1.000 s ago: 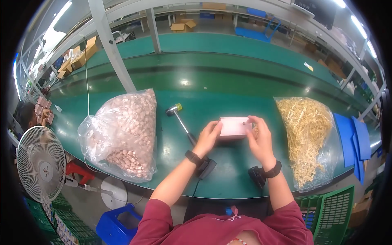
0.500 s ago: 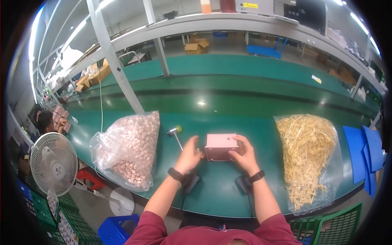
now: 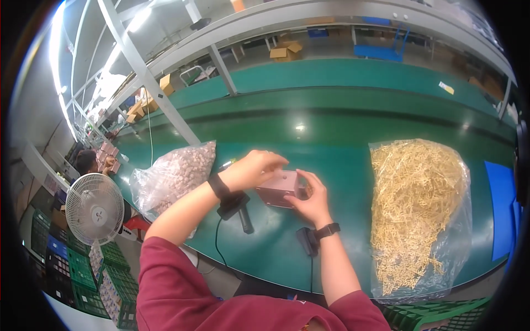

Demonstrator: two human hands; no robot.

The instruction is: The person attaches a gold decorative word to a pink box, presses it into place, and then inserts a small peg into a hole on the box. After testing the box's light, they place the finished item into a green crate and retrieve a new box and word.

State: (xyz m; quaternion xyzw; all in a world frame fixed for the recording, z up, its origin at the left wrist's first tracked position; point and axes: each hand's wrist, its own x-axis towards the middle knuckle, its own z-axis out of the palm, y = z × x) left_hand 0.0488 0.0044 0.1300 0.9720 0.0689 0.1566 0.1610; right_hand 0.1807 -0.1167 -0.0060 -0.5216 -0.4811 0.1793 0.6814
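Observation:
A small pink box (image 3: 274,197) rests on the green work surface in front of me, tilted slightly in the view. My right hand (image 3: 313,199) grips its right side, thumb on the front face and fingers behind. Over the box's upper left edge reaches my left hand (image 3: 255,167), its fingers stretched toward the top; whether they touch it I cannot tell. Just beyond my left wrist a bit of a small hammer (image 3: 226,164) shows, mostly hidden by the hand. Both wrists wear dark bands with black devices hanging from them.
A clear bag of small pinkish pieces (image 3: 179,172) lies left, partly behind my left arm. To the right is a bag of yellowish pieces (image 3: 411,215), with blue sheets (image 3: 498,207) beyond. A white fan (image 3: 95,209) stands at left, near another person (image 3: 87,161).
My left hand has gone from beside the box to over its top left edge. The box now sits turned at an angle, still in my right hand. The whole view has shifted.

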